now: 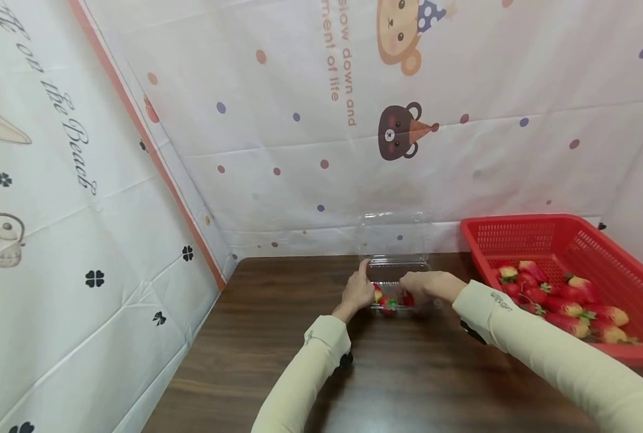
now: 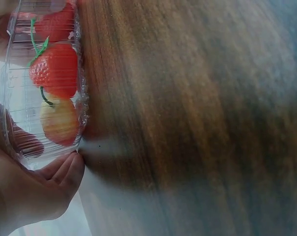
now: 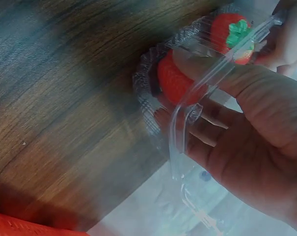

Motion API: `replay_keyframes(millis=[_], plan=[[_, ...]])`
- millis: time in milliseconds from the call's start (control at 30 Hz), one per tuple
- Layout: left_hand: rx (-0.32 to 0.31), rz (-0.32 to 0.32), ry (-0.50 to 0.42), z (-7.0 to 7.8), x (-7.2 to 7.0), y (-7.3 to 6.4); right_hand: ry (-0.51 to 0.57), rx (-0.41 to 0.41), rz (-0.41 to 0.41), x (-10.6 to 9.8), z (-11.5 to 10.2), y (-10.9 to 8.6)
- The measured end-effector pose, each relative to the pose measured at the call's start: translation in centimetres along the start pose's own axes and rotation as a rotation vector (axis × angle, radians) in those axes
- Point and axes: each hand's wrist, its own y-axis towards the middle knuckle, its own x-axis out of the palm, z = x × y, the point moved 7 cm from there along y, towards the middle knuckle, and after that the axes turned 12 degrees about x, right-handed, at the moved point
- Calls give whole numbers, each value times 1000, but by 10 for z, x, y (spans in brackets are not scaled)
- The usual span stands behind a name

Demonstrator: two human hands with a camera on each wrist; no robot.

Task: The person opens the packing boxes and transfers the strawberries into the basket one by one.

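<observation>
A clear plastic clamshell box [image 1: 399, 264] stands on the table with its lid raised behind it. My left hand [image 1: 358, 290] grips the box's left end, its fingers at the outer wall in the left wrist view. Inside the box, my right hand [image 1: 421, 287] holds a red strawberry [image 3: 175, 81] with the thumb over it, near the right end. Beside it in the box lie a red strawberry with green leaves [image 2: 60, 69] and a yellow-and-red strawberry [image 2: 60, 120]. Box walls and fingers partly cover the fruit.
A red plastic basket [image 1: 613, 264] with several strawberries [image 1: 562, 304] stands on the right of the dark wooden table [image 1: 278, 337]. A printed cloth [image 1: 310, 138] hangs close behind the box, and another lines the left side.
</observation>
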Motion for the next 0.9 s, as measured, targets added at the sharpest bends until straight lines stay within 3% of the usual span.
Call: replay_keyframes(millis=[133,300,500,600,767,900], plan=[[-17,0,-27,1,-7,0,-51,-56,16,-5,2,8],[-18,1,-2,6,-10,2,21,-93,35,-27,1,-3],[-19,-14,3,1,-3,14,13,-229,193,-74,11,-20],[-36,-21,10,-3,-2,19,-12,-248,299,-106,19,-32],[-77,-23,15,-4,-3,21,16,-227,474,-150,39,-53],[-96,-24,24,-5,-3,24,-7,-170,517,-167,61,-68]])
